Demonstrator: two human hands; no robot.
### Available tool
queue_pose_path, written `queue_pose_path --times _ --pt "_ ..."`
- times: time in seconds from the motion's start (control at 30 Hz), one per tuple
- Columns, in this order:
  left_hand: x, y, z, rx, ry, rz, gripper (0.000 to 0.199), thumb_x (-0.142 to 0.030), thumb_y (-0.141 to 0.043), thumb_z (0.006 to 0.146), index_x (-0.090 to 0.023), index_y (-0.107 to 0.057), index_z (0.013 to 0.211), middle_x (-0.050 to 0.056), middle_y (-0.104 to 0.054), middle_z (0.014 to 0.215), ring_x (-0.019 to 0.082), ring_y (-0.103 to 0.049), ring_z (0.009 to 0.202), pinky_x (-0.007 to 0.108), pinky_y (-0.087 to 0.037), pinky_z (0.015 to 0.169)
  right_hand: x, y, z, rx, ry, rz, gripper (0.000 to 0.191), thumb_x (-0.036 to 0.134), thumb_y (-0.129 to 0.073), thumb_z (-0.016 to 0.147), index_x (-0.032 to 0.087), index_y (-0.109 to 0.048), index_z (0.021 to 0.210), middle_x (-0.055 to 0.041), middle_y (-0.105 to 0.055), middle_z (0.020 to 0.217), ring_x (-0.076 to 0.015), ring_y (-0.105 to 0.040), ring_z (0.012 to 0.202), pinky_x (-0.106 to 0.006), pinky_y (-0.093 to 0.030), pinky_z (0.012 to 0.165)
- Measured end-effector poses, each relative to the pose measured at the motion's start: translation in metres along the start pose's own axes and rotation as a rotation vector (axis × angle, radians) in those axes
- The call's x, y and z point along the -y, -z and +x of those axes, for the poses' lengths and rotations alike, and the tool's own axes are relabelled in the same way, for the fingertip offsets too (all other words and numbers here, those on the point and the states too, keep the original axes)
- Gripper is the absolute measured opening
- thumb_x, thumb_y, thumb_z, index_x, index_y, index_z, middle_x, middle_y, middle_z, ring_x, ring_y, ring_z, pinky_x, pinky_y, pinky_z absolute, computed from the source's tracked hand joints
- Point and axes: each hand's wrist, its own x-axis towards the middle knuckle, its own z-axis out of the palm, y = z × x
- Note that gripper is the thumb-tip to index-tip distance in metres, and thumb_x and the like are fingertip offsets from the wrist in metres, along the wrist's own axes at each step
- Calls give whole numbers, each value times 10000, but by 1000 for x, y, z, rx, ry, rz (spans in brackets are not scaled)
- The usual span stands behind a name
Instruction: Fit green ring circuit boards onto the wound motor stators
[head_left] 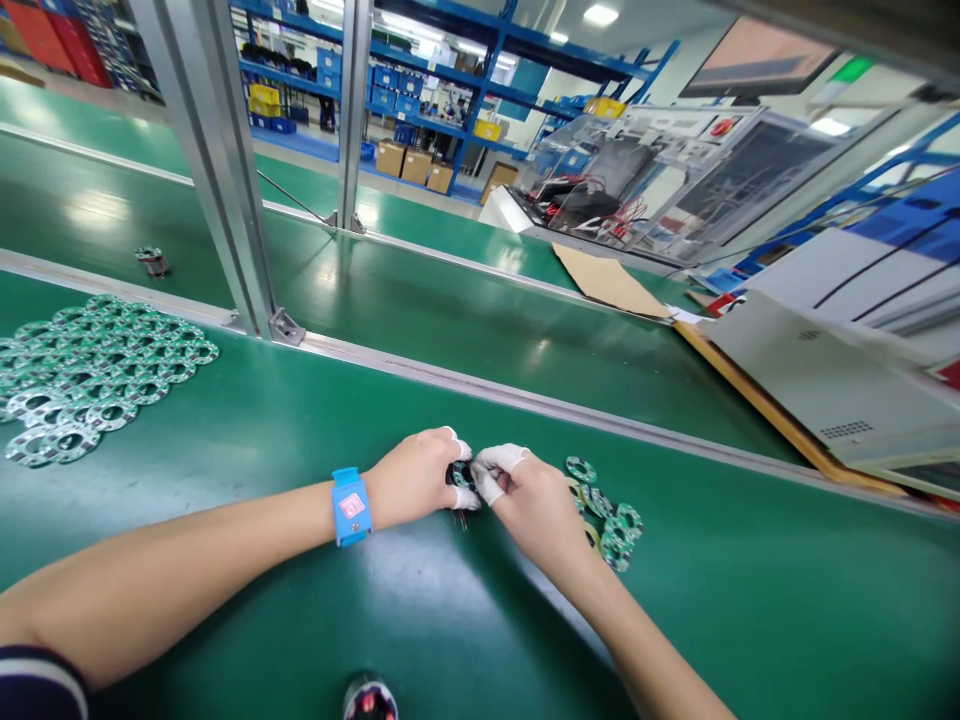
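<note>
Clock centred on the held part, and we start on the left: between nine and ten o'clock, a broad spread of ring-shaped boards (112,375) covers the green surface (300,440), rings packed edge to edge. At ten, beyond the metal rail (420,371), one small wound unit (153,263) stands alone, and a metal post (217,180) rises just right of it. Down to nine o'clock, a blue wristband (351,507) circles the left wrist; at seven, a round item (370,698) with reddish bits gets cut off by the lower edge.

Now the middle! The left hand (420,470) comes in from nine, its white-tipped fingers (466,498) clamped on a small round part (462,474), dark with a green face, thin leads (462,519) dangling at six. From four o'clock, the right hand (536,495) meets it, fingertips close together at the part's right side; whether they grip it, I can't tell.

Between three and four, just past that hand, loose ring boards (616,530) overlap in a little heap. Cardboard (611,285) lies near one o'clock, and a pale cabinet (832,390) sits just above three.
</note>
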Motion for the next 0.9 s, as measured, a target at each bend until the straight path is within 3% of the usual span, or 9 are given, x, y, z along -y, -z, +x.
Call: queue_pose_path --times 0.2,0.37,0.47,0.5,0.57,0.63,0.7,0.8,0.9 --pt "0 0 0 -4 15 -13 190 -304 -704 696 -162 -600 767 5 -571 780 149 -543 717 239 -403 636 -3 -6 -4 -38 65 27 190 207 -444 785 202 -617 709 -6 -550 574 -143 -511 509 -242 -400 490" --pt "-3 -5 -2 -53 10 -42 225 -336 -705 692 -167 -612 807 0 -577 766 135 -532 688 228 -401 619 -10 -7 -7 -100 116 22 219 192 -428 810 201 -647 804 -45 -637 696 -173 -573 610 -269 -448 567" --pt "11 14 15 -109 -20 -14 187 -347 -671 732 -171 -622 775 -20 -578 730 114 -525 669 204 -389 609 -6 4 -9 -117 29 111 197 226 -466 818 204 -662 814 -44 -654 701 -175 -582 613 -274 -458 569" --pt "20 26 24 -163 -7 17 171 -340 -644 759 -171 -625 783 -27 -582 734 107 -528 685 195 -388 628 -2 9 -10 -67 2 173 184 218 -483 811 208 -665 784 -34 -655 684 -169 -583 606 -267 -460 567" --pt "46 56 44 -360 136 141 185 -335 -586 805 -158 -630 829 -33 -593 763 106 -537 744 192 -389 693 12 18 -14 180 10 369 202 152 -486 792 211 -663 716 -5 -656 650 -144 -594 592 -236 -467 563" --pt "76 85 61 -459 237 190 283 -330 -486 871 -80 -606 925 20 -598 830 142 -535 813 251 -394 771 30 20 -21 492 130 577 229 94 -480 764 209 -671 714 20 -653 638 -118 -602 589 -197 -470 559" --pt "100 105 68 -493 305 215 311 -326 -502 862 -35 -592 926 59 -602 844 175 -538 845 310 -406 807 45 16 -27 660 310 662 202 101 -531 735 196 -690 815 25 -635 644 -104 -585 579 -170 -459 547" --pt "116 112 64 -532 333 234 433 -325 -561 825 5 -512 1101 142 -562 1048 245 -491 1024 397 -379 910 58 7 -29 733 560 658 313 104 -602 679 187 -670 973 14 -636 734 -103 -576 648 -149 -448 593" --pt "107 99 51 -568 293 241 623 -303 -590 802 16 -352 1281 181 -413 1264 304 -311 1222 428 -245 1043 64 0 -25 794 710 667 390 78 -615 647 238 -649 1001 16 -654 852 -119 -595 783 -154 -441 658"
